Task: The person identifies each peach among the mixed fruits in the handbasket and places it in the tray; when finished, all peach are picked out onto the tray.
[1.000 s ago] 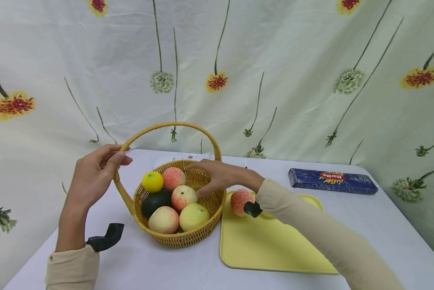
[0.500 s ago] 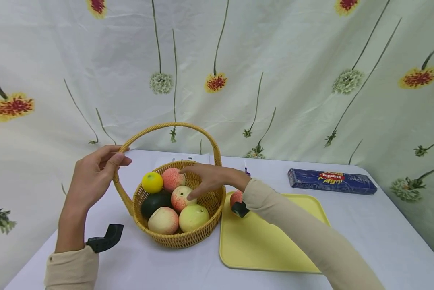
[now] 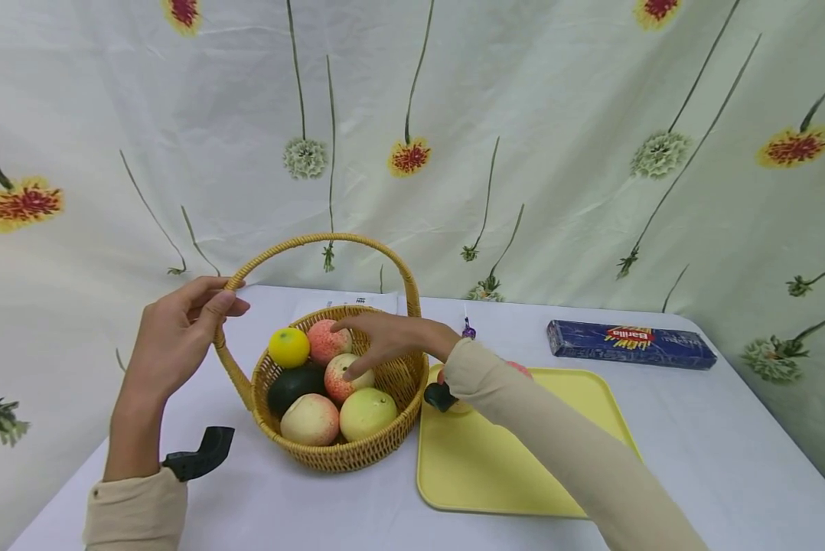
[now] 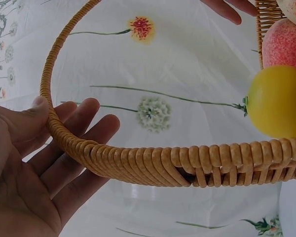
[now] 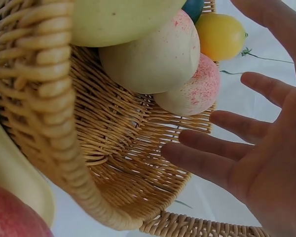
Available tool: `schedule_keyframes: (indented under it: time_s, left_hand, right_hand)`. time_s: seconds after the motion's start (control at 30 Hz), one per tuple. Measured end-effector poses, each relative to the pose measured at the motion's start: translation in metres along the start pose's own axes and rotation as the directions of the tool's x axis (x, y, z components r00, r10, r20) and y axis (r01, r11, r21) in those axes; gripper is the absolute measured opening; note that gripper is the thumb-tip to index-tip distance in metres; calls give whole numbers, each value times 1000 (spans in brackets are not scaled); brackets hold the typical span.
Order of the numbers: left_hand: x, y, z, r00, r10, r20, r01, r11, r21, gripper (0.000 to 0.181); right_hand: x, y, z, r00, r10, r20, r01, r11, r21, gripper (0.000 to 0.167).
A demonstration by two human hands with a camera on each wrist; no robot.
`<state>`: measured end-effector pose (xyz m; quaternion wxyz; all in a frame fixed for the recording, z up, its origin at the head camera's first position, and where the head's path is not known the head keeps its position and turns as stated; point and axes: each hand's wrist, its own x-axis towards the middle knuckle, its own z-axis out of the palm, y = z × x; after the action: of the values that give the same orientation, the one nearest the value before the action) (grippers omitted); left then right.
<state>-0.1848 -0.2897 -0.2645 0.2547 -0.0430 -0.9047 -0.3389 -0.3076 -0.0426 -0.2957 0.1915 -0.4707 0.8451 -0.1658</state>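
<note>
Head view: the left grip pinches the left side of the arched handle of the wicker basket. The right grip, fingers spread and holding nothing, hangs over the basket's right part, near the speckled peach and redder peach inside. The basket stands on the counter, between the left grip and the yellow tray.

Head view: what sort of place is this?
Probably an indoor tabletop set up for recording, though the room beyond is hidden: flower-print cloth hangs close behind a white table bearing a wicker basket of fruit.
</note>
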Motion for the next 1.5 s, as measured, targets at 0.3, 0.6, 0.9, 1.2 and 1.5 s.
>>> schedule_keyframes:
  time_s: [0.3, 0.6, 0.9, 1.2, 1.5]
  left_hand:
    - [-1, 2, -1, 1000, 1, -10, -1, 1000, 31, 33]
    - [0, 2, -1, 1000, 10, -6, -10, 1000, 25, 33]
    - [0, 1, 0, 1000, 18, -9, -18, 1000, 21, 33]
    - [0, 1, 0, 1000, 11, -12, -11, 1000, 21, 33]
    - [-1, 1, 0, 1000, 13, -15, -12, 1000, 18, 33]
  right_hand:
    - [7, -5, 2, 997, 63, 51, -63, 998, 1, 76]
    - [14, -5, 6, 993, 109, 54, -108, 994, -23, 73]
    - [20, -4, 6, 991, 109, 83, -105, 993, -49, 66]
    - [26, -4, 12, 982, 130, 138, -131, 991, -4, 55]
    - [27, -9, 17, 978, 167, 123, -163, 986, -41, 54]
